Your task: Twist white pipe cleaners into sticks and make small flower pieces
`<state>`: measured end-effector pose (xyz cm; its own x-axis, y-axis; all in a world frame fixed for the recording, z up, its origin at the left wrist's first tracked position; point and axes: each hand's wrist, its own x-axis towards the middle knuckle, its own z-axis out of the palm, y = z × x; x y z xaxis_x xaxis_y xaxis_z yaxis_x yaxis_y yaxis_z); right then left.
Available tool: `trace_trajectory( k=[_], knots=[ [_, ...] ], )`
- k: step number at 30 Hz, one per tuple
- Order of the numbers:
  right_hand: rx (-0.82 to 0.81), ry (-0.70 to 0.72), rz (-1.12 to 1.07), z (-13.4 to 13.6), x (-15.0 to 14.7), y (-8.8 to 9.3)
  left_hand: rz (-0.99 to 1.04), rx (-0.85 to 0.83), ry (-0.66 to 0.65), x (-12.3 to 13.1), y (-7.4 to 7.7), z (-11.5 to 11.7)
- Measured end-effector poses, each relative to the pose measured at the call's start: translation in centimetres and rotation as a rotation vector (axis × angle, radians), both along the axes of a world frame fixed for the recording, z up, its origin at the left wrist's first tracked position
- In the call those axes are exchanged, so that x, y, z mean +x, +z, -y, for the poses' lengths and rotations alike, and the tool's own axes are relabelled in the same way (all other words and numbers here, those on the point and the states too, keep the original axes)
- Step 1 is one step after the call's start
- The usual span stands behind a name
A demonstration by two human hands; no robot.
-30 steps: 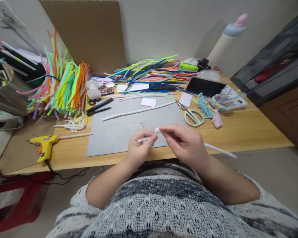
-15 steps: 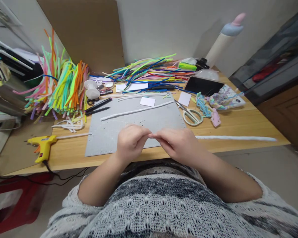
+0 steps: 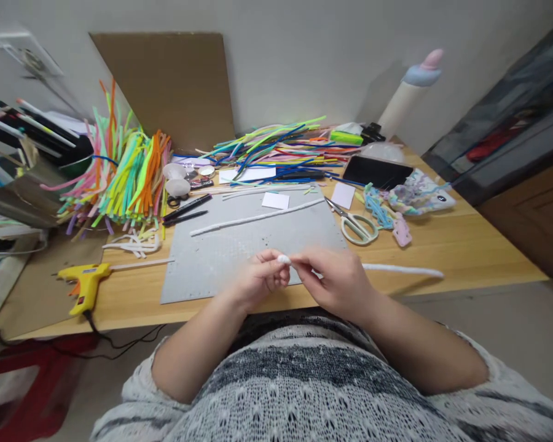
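Observation:
My left hand [image 3: 259, 281] and my right hand [image 3: 332, 279] meet over the near edge of a grey cutting mat [image 3: 221, 252]. Both pinch a white pipe cleaner [image 3: 403, 270]. Its coiled end shows between my fingertips, and its long free end sticks out to the right over the wooden table [image 3: 465, 245]. A second white pipe cleaner [image 3: 258, 216] lies straight across the mat, beyond my hands.
A yellow glue gun [image 3: 85, 283] lies at the left. Behind it a bundle of coloured pipe cleaners [image 3: 120, 172] fans out; more pipe cleaners [image 3: 281, 144] lie at the back. Scissors [image 3: 356, 224], a black phone [image 3: 376, 172], pens [image 3: 187, 209] and white paper slips [image 3: 275, 200] surround the mat.
My hands stayed together at the mat's near edge, turning the white pipe cleaner. Its free end swung from the right up onto the table and now reaches less far right.

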<state>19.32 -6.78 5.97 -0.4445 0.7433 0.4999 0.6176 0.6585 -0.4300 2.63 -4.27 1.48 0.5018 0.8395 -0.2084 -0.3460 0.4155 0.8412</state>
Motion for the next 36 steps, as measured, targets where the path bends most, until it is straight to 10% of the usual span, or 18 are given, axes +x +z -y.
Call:
trace_trajectory(
  k=[5,10,16,22,31,36],
  knots=[
    [0.003,-0.167,0.080,-0.2,0.0,-0.2,-0.476,0.673,0.349,0.2,0.5,2.1],
    [-0.012,-0.094,0.266,0.0,0.3,0.3,-0.795,1.278,0.317,-1.5,3.5,1.4],
    [-0.123,0.170,0.104,0.1,0.7,1.2,-0.522,1.012,0.170,-1.9,3.6,-1.3],
    [-0.138,0.071,-0.086,0.0,0.8,0.8,-0.386,0.618,0.204,0.4,0.2,0.6],
    [-0.062,-0.155,0.253,0.3,0.5,0.2,-0.928,1.372,0.293,-0.6,2.2,1.7],
    [-0.131,0.028,0.212,0.3,0.4,0.8,-0.781,1.226,0.052,-1.7,3.3,-1.6]
  ],
)
